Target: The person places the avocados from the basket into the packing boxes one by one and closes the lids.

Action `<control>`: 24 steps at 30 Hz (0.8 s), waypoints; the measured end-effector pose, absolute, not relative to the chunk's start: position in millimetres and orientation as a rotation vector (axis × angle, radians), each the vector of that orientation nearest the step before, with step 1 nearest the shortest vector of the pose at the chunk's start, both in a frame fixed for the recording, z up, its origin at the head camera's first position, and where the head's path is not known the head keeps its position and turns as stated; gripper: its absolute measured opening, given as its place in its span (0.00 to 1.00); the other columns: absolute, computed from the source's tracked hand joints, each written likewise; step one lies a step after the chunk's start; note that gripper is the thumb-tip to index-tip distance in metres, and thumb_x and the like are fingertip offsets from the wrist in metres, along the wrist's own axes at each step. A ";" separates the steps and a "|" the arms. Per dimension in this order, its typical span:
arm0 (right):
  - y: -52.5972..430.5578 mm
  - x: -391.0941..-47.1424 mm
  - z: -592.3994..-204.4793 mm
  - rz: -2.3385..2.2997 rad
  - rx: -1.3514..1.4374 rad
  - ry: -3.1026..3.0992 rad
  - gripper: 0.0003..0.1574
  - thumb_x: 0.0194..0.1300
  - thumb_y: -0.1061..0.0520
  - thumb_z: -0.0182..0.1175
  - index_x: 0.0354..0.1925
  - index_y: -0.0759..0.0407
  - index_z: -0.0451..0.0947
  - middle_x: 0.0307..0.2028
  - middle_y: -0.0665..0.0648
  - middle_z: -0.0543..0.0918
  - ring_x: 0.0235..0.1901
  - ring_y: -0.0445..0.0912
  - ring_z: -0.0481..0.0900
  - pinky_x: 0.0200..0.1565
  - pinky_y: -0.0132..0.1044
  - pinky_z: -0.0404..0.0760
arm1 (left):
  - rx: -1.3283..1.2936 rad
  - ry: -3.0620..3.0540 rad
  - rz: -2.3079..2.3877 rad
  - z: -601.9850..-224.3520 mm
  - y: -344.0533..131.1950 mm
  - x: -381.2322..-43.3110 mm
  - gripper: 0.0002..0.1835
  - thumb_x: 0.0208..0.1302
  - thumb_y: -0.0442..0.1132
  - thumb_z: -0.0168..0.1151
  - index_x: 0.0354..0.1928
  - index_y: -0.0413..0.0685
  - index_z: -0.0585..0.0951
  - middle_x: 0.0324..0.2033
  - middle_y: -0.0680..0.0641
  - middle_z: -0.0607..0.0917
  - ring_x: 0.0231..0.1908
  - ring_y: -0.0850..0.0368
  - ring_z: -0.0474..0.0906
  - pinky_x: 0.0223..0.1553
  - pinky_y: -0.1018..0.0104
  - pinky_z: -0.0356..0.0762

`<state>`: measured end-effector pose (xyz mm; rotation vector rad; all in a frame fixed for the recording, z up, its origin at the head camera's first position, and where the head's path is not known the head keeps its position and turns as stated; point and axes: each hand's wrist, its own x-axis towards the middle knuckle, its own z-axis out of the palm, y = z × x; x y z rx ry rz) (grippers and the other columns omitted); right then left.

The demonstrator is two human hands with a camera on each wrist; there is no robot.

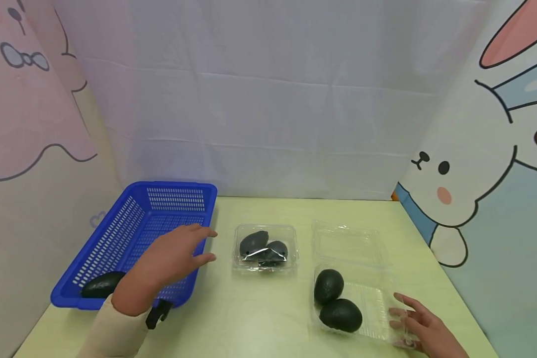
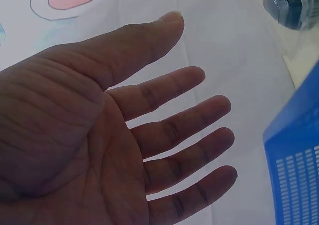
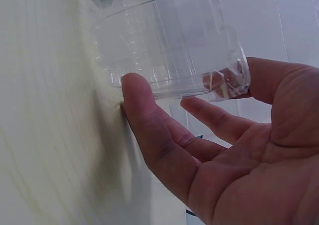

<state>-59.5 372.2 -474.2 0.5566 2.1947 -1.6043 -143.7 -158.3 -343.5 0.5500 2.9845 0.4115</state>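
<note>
My left hand [image 1: 172, 256] is held over the blue basket [image 1: 208, 209], fingers spread and nothing in them; its bare palm fills much of the left wrist view. One dark green avocado [image 1: 102, 285] lies in the basket's near left corner, partly hidden by the forearm. At the right, my right hand [image 1: 429, 328] touches the right side of a clear plastic clamshell box [image 1: 376, 303] with loosely bent fingers, as the right wrist view [image 3: 199, 135] also shows. Two avocados, a rear one [image 1: 328, 286] and a front one [image 1: 341, 315], sit in its left half. Its lid [image 1: 349, 243] is folded back.
A closed clear clamshell [image 1: 265, 228] with dark avocados inside stands mid-table, between the basket and the unlidded box. A white cloth [image 1: 259, 99] hangs behind the pale table [image 1: 246, 318]. Cartoon-printed panels flank it, one with a rabbit [image 1: 474, 174] at the right.
</note>
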 end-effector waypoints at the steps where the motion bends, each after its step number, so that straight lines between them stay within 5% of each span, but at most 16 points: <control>1: 372.2 -59.3 -474.6 -1.605 0.565 2.196 0.36 0.80 0.58 0.51 0.79 0.65 0.53 0.61 0.70 0.78 0.51 0.54 0.83 0.46 0.52 0.86 | 0.543 2.981 0.410 -343.8 -161.3 -143.8 0.28 0.67 0.51 0.71 0.66 0.49 0.80 0.64 0.38 0.79 0.65 0.35 0.73 0.59 0.36 0.74; 24: 374.4 -58.6 -476.3 -1.624 0.540 2.171 0.37 0.80 0.59 0.51 0.79 0.65 0.51 0.61 0.70 0.78 0.52 0.54 0.83 0.46 0.53 0.86 | 0.387 2.911 0.434 -372.4 -225.3 -148.5 0.29 0.67 0.50 0.70 0.65 0.43 0.79 0.63 0.31 0.77 0.64 0.26 0.70 0.57 0.30 0.71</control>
